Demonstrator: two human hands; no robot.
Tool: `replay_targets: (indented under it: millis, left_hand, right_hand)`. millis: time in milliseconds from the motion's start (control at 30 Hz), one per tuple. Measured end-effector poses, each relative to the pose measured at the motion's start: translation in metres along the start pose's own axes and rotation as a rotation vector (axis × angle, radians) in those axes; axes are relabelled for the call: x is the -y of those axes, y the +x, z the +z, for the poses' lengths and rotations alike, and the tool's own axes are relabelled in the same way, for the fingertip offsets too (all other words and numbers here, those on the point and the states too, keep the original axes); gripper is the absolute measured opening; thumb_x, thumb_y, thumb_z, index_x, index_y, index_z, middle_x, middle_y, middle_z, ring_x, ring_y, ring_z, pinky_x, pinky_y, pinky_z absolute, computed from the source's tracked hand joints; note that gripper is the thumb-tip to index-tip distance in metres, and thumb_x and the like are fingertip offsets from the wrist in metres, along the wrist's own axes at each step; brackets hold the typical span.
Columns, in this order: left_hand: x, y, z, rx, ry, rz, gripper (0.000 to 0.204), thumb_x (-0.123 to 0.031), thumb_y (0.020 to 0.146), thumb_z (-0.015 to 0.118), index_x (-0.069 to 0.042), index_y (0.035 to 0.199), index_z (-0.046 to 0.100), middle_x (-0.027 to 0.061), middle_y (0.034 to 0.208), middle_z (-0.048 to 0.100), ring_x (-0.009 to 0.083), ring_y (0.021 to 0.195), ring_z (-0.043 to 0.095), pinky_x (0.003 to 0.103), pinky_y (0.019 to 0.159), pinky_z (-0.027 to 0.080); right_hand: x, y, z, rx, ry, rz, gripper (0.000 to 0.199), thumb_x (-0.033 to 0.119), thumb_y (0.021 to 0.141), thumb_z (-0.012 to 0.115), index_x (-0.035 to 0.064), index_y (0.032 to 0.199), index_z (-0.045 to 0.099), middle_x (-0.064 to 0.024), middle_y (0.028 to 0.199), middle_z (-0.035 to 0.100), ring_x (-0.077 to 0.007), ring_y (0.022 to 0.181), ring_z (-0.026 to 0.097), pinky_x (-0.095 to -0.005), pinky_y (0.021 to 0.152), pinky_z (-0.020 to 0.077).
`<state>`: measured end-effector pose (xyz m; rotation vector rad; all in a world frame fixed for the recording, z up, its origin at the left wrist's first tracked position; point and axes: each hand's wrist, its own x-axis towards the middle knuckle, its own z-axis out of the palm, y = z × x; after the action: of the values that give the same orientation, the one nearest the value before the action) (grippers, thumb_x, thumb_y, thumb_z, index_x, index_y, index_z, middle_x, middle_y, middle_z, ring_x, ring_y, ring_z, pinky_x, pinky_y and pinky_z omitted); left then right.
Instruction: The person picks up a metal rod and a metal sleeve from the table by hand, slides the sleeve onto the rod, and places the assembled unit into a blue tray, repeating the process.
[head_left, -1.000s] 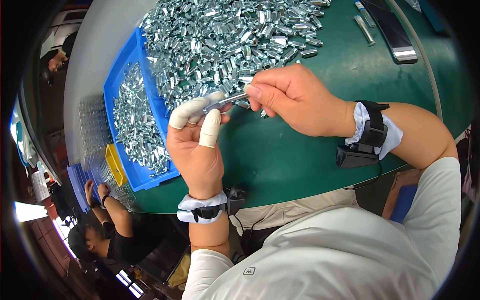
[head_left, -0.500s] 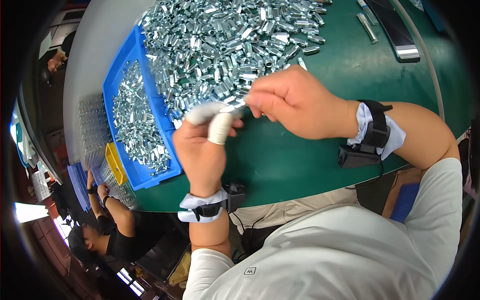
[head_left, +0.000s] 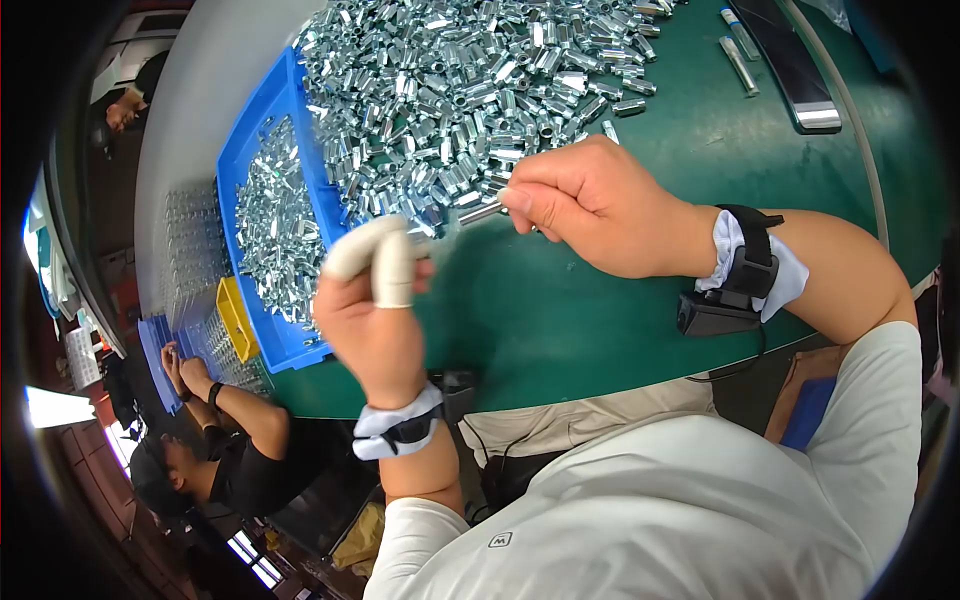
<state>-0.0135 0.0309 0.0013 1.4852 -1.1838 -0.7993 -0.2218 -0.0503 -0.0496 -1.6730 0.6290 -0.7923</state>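
Observation:
My right hand (head_left: 600,210) is closed in a pinch on a slim metal rod (head_left: 481,213), its free end pointing left over the green table. To its left, my left hand (head_left: 372,330) has pale finger covers on the thumb and forefinger. Those two fingers are pressed together, and motion smears whatever is between them. Beyond both hands spreads a large heap of shiny hexagonal metal sleeves (head_left: 450,100). Close beside my left hand stands a blue tray (head_left: 318,180) full of small metal pieces (head_left: 275,215).
A dark phone-like slab (head_left: 785,70) and two small tubes, one a metallic cylinder (head_left: 738,67), lie at the far right near a pale cable (head_left: 862,130). A yellow bin (head_left: 236,320) and clear racks (head_left: 195,240) stand left. Another person in black (head_left: 240,440) works there.
My left hand has moved left, away from the rod's end and toward the blue tray. The rod's tip now shows bare. My right hand has hardly moved.

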Motion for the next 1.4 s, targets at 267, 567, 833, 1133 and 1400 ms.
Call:
replay_targets:
  millis: [267,567,833,1133,1400]
  left_hand:
    - [-0.001,0.001,-0.042,-0.21,0.323,0.098,0.018,-0.003,0.085,0.072,0.0,0.102,0.068,0.0075,0.086,0.067,0.012,0.066,0.058,0.024,0.058,0.046]
    - [0.013,0.007,-0.016,0.169,0.985,0.262,0.027,0.002,0.075,0.075,-0.001,0.101,0.067,0.0125,0.088,0.063,0.0198,0.067,0.059,0.03,0.061,0.048]
    - [-0.002,0.008,-0.004,0.158,0.463,0.137,0.026,0.007,0.081,0.069,0.0,0.105,0.066,0.0081,0.092,0.062,0.0151,0.078,0.06,0.027,0.074,0.049]
    - [0.013,0.015,-0.001,0.358,-0.062,0.203,0.025,0.011,0.085,0.064,0.0,0.107,0.065,0.0087,0.103,0.061,0.0162,0.097,0.058,0.027,0.086,0.047]
    - [0.019,0.014,0.007,0.28,0.021,0.291,0.023,0.008,0.085,0.066,0.001,0.106,0.065,0.0098,0.105,0.062,0.0158,0.094,0.06,0.025,0.082,0.049]
  right_hand:
    - [0.004,-0.001,0.0,0.009,0.035,0.028,0.032,0.021,0.1,0.05,0.0021,0.076,0.06,-0.0025,0.058,0.051,-0.0097,0.055,0.05,-0.0266,0.052,0.0397]
    - [0.009,-0.001,0.001,0.007,0.045,0.029,0.031,0.021,0.1,0.05,0.0024,0.077,0.061,-0.0022,0.058,0.051,-0.0089,0.056,0.05,-0.0263,0.053,0.0399]
    - [0.006,-0.001,0.002,-0.041,0.071,0.035,0.031,0.021,0.101,0.05,0.0027,0.077,0.061,-0.0021,0.059,0.052,-0.0093,0.056,0.051,-0.0262,0.053,0.0407]
    - [0.006,-0.002,0.002,-0.003,0.006,0.024,0.029,0.019,0.1,0.051,0.0023,0.079,0.061,-0.0038,0.059,0.053,-0.0115,0.055,0.051,-0.0282,0.051,0.0409]
    - [0.004,-0.001,0.004,-0.035,-0.043,-0.044,0.027,0.017,0.099,0.053,0.0015,0.079,0.06,-0.0055,0.059,0.053,-0.0139,0.053,0.051,-0.029,0.051,0.0412]
